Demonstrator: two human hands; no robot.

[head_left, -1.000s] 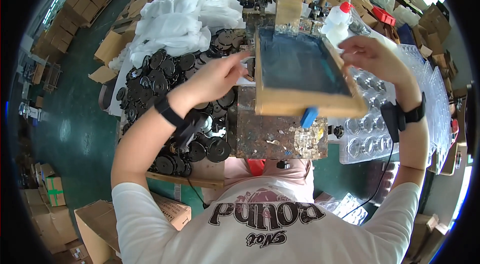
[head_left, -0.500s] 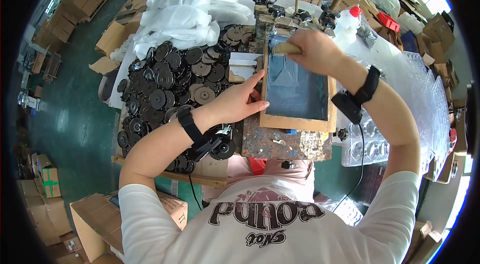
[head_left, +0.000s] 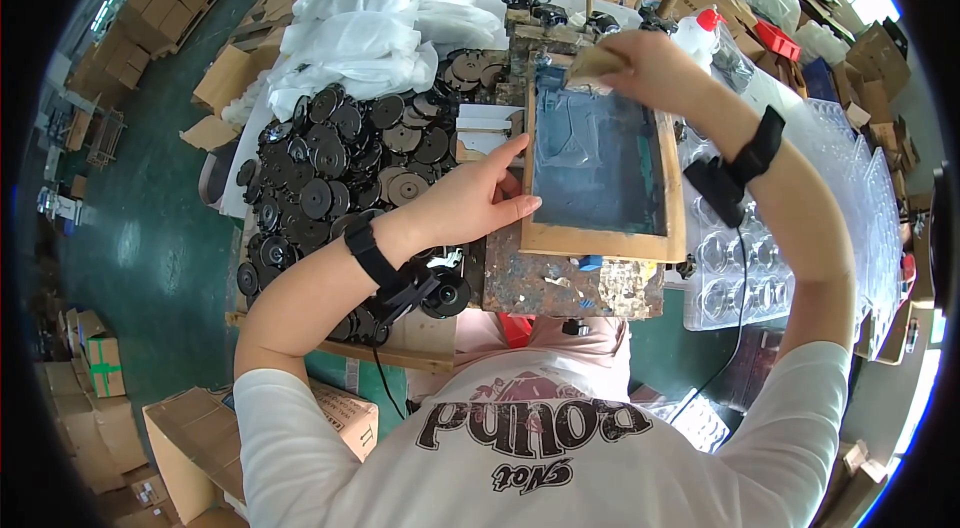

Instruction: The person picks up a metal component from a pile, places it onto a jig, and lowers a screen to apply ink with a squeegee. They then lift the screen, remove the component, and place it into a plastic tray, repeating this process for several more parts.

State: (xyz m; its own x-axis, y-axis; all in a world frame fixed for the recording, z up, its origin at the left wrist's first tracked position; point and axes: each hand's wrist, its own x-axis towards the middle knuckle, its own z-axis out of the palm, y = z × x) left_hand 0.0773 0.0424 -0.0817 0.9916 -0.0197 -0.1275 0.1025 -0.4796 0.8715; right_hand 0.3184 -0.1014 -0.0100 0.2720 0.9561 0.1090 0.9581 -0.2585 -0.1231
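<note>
A wooden-edged screen-printing frame [head_left: 604, 242] with a bluish mesh lies in front of me, its near side slightly raised above the worn, paint-spotted base [head_left: 515, 280]. My left hand [head_left: 478, 198] grips the frame's left edge, thumb and forefinger apart on the wood; the other fingers are partly hidden. Over the far right part of the mesh, my right hand [head_left: 650, 68] is closed round a tan squeegee [head_left: 594, 66]. Smeared ink shows on the mesh. Left of the base, many dark round discs [head_left: 328, 156] lie heaped.
White foam bags [head_left: 375, 23] are piled behind the discs. Clamps [head_left: 550, 13] and threaded rods stand at the frame's far end. A white bottle with a red cap [head_left: 709, 20] and clear plastic trays [head_left: 740, 273] are on the right. A small white box [head_left: 487, 118] sits left of the frame.
The frame's near side has risen and shifted slightly right. My right hand has moved right and a little away with the squeegee. My left hand stays at the left edge.
</note>
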